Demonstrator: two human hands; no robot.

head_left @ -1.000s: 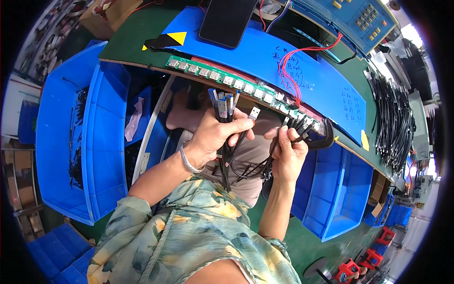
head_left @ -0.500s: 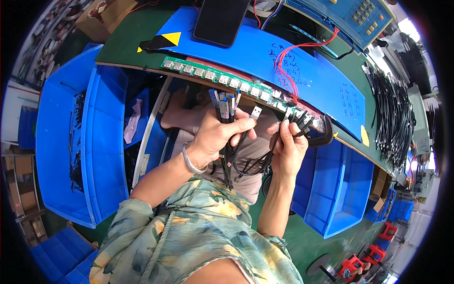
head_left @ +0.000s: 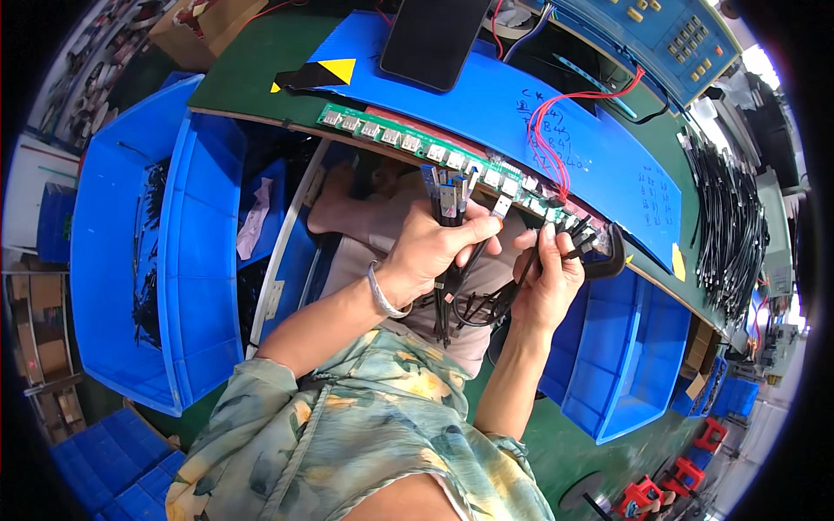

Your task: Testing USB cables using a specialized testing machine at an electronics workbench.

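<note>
My left hand point(head_left: 432, 247) is closed around a bundle of black USB cables point(head_left: 448, 201), their metal plugs with blue inserts pointing up. Between its thumb and fingers, one separate USB plug point(head_left: 502, 206) sticks out, close to the edge of the green circuit board point(head_left: 391, 137). My right hand point(head_left: 547, 276) pinches several black cable ends point(head_left: 577, 233) at the right part of the board, under the red wires. Whether those ends sit in the sockets, I cannot tell. Black cable loops hang between both hands.
The board lies along the front edge of a green bench with a blue sheet point(head_left: 486, 104) and a phone point(head_left: 432, 43). A blue instrument point(head_left: 673, 35) stands behind. Blue bins point(head_left: 204, 260) flank my legs on both sides. Many black cables point(head_left: 725, 226) lie at right.
The whole view has shifted, so the scene sits farther right. My left hand has moved slightly right, bringing the single plug nearer the board. My right hand stays at the cable ends.
</note>
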